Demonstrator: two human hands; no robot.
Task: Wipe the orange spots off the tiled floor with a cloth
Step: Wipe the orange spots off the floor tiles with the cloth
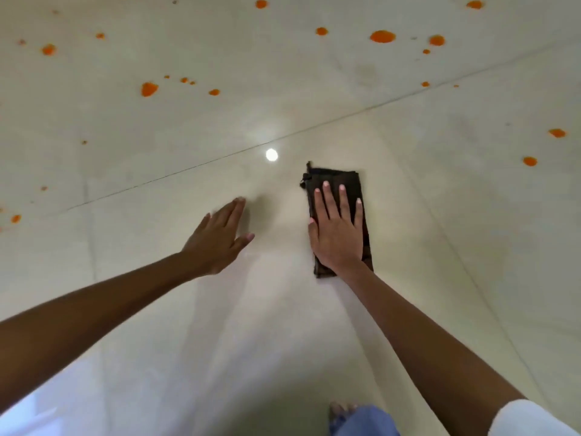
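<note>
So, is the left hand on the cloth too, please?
No, only the right hand lies flat on the cloth; the left hand is apart.

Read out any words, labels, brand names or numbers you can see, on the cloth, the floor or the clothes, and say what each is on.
No readable text anywhere.
Dark cloth under the right hand: plain; the small tab at its corner is too small to show any lettering.
Tiled floor: only orange spots and a light glare.
Blue trouser leg and white sleeve: no print.
</note>
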